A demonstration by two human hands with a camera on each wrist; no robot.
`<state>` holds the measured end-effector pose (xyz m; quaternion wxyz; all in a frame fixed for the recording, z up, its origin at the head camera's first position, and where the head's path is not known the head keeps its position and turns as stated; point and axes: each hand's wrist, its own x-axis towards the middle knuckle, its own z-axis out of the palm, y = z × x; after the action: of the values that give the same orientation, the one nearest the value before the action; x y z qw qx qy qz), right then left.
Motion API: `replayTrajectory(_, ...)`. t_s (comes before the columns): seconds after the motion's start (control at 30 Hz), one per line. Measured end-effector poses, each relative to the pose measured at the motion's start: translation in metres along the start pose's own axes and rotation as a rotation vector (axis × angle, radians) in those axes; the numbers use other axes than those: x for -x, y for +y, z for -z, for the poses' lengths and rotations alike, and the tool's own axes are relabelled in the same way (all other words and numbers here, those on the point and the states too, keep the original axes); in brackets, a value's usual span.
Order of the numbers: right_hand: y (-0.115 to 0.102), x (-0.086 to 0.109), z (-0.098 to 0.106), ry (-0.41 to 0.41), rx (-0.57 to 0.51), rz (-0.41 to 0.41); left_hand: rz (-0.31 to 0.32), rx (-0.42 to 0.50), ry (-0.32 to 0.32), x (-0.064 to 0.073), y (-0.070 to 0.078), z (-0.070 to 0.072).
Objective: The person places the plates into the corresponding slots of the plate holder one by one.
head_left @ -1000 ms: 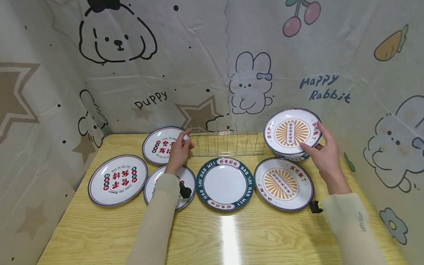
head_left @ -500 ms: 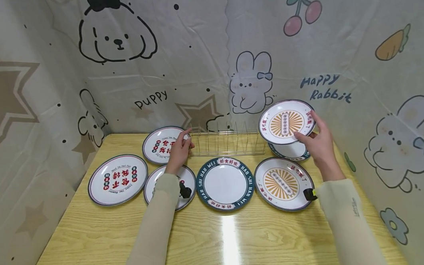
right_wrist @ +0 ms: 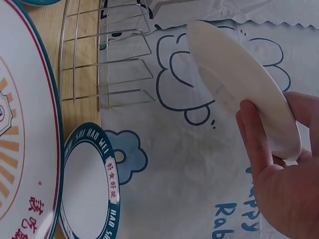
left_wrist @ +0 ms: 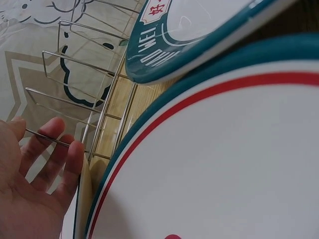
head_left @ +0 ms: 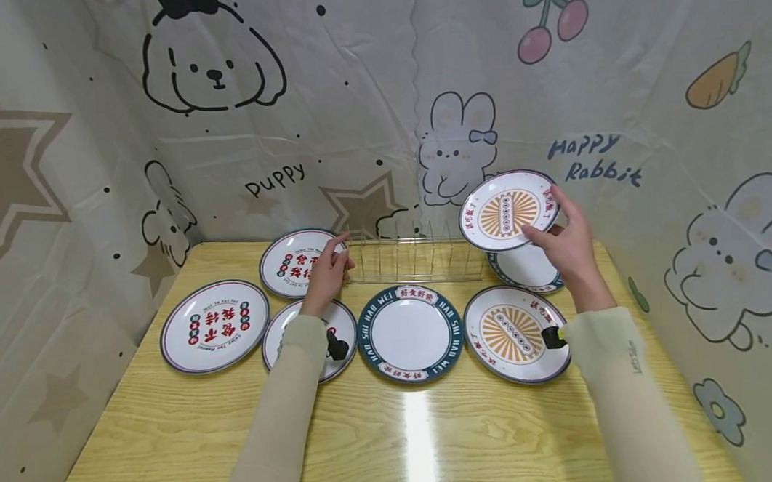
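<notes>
My right hand (head_left: 573, 249) grips the right rim of a white plate (head_left: 507, 210) with an orange sunburst, holding it up and tilted in the air. In the right wrist view that plate (right_wrist: 239, 79) shows its pale underside. Below it, a green-rimmed plate (head_left: 528, 268) lies on the table, partly covered from the head camera. At the back stands a wire dish rack (head_left: 413, 261); the held plate is above its right end. My left hand (head_left: 325, 277) is at the rack's left end. Its thumb and fingers hold the end wire in the left wrist view (left_wrist: 47, 137).
Another sunburst plate (head_left: 512, 335) lies front right, beside a green-rimmed plate (head_left: 410, 334) in the middle. Red-lettered plates lie to the left: one at far left (head_left: 214, 327), one behind (head_left: 295, 264), and one under my left forearm (head_left: 279, 334). Printed cloth (head_left: 365, 89) hangs behind the wooden table (head_left: 370, 445).
My right hand has lifted the sunburst plate off the green-rimmed plate and carried it up and left toward the rack. My left hand has stayed at the rack's left end.
</notes>
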<state>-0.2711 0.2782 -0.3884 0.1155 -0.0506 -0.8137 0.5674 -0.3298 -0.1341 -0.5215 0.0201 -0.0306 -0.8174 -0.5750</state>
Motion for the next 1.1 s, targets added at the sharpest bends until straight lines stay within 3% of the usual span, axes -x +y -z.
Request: replayTrajectory(1.1, -0.027, -0.006, -0.086, -0.179, -0.059, 0.061, 0.041, 0.03, -0.004, 0.0, 0.002, 0.001)
